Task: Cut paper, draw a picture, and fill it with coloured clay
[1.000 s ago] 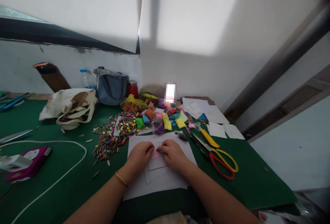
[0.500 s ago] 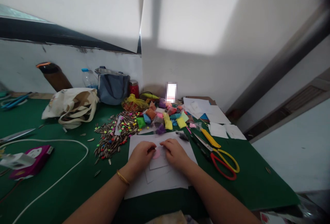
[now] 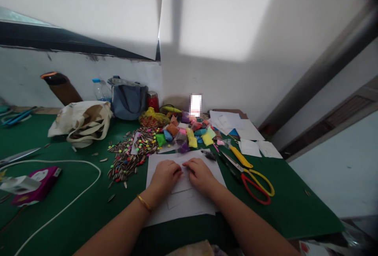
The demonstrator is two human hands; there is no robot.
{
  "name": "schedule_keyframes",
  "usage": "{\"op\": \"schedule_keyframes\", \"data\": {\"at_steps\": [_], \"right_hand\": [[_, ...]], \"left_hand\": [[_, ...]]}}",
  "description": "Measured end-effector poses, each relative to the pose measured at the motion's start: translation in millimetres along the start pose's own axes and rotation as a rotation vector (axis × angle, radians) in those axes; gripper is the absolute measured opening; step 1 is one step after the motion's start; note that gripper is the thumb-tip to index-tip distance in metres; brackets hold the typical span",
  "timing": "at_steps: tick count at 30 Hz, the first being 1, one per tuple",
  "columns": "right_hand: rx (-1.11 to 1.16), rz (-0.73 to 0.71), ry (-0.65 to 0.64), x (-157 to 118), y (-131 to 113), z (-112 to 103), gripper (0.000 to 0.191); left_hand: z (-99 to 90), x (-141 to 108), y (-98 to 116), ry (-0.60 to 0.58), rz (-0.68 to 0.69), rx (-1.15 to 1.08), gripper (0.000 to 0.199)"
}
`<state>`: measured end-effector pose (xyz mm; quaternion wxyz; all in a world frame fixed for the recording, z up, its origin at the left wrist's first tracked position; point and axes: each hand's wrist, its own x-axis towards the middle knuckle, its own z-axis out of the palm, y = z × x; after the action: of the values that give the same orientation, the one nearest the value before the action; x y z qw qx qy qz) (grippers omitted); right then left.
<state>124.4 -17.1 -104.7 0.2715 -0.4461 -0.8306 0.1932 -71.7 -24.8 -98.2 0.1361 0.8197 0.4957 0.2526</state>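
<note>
Both my hands rest over small white paper sheets [image 3: 180, 200], which lie on a larger white sheet [image 3: 156, 220] on the green table. My left hand [image 3: 167, 175] has its fingers curled and bunched; whatever is under or between them is hidden. Just across from it, my right hand [image 3: 201, 174] lies with bent fingers close together, fingertips down at the paper, and a narrow gap separates the two hands. A gold bangle [image 3: 144, 203] circles the left wrist. Beyond the sheet is a pile of coloured clay packets [image 3: 191, 140].
Sunflower seeds mixed with coloured beads [image 3: 130, 161] spread at the left. Large scissors [image 3: 251, 181] and a yellow-handled cutter [image 3: 241, 157] lie at the right. A white cable [image 3: 73, 197] loops over the left side, near a purple box [image 3: 38, 187]. Bags and bottles stand behind.
My left hand has shifted slightly right and inward, and it now covers the pink patch that showed between the hands. My right hand stays almost still.
</note>
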Motion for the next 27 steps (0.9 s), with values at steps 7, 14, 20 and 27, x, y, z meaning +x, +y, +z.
{"op": "schedule_keyframes", "data": {"at_steps": [7,14,20,27], "right_hand": [[-0.004,0.008,0.01,0,1,3,0.035],[0.008,-0.006,0.022,-1,3,3,0.035],[0.091,-0.026,0.062,-2,3,0,0.04],[0.08,-0.066,0.032,-3,5,1,0.042]], "left_hand": [[3.8,2,0,0.001,0.003,0.104,0.006],[5.4,2,-2,-0.032,0.026,0.123,0.01],[-0.4,1,-5,-0.014,0.034,-0.005,0.02],[-1.3,-2,-13,0.028,-0.122,-0.068,0.024]]}}
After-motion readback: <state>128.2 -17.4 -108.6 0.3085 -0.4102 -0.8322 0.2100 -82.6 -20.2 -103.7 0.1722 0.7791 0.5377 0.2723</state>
